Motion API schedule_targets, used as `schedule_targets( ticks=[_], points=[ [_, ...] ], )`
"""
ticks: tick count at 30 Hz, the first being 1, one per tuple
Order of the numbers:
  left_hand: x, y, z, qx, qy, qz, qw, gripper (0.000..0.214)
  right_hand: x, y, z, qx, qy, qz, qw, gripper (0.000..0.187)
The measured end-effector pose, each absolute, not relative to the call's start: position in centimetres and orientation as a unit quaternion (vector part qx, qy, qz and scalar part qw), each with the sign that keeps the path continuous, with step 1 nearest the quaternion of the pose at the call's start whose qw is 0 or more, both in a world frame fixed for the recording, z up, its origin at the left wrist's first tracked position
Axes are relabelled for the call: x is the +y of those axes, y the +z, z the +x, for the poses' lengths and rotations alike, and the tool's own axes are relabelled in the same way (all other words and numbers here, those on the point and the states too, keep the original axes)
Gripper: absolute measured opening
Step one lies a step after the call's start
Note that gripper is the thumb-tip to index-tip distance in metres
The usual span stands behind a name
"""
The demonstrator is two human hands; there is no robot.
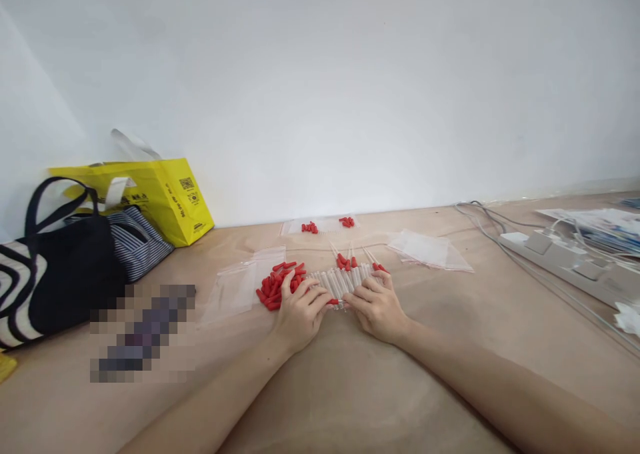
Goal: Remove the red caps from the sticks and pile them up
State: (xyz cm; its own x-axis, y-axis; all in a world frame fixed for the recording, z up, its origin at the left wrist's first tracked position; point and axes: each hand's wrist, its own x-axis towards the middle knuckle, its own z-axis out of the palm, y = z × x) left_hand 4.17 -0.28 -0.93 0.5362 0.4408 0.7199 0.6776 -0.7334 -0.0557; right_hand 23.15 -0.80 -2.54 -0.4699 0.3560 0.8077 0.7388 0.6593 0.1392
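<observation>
My left hand (300,311) is closed, pinching a small red rubber bulb (333,301) between thumb and fingers. Facing it, my right hand (377,307) grips a thin clear dropper tube (342,301), whose end meets the bulb; whether it sits inside cannot be made out. Just beyond both hands lies a row of clear tubes (337,281), partly covered by the fingers. A heap of red bulbs (270,289) is beside my left hand. Behind the row lie several droppers with red bulbs (345,262), and more droppers (380,267) lie by my right hand.
Clear zip bags (235,287) lie at left, and another stack (433,251) at right. Bagged red bulbs (310,228) are near the wall. A yellow bag (185,201), a black bag (75,261) and a pixelated object (150,331) occupy the left; a power strip (565,261) the right.
</observation>
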Motion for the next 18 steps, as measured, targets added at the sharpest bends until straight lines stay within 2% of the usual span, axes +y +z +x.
schedule_targets(
  ticks=[13,18],
  points=[
    [-1.0,-0.4,2.9,-0.332,-0.320,-0.871,0.169,0.024,-1.0,-2.5,23.9,-0.822,-0.198,-0.329,0.421,0.019],
    [-1.1,-0.4,2.7,-0.346,-0.323,-0.860,0.190,0.020,-0.8,-3.2,24.3,-0.829,-0.177,-0.353,0.397,0.020]
  ],
)
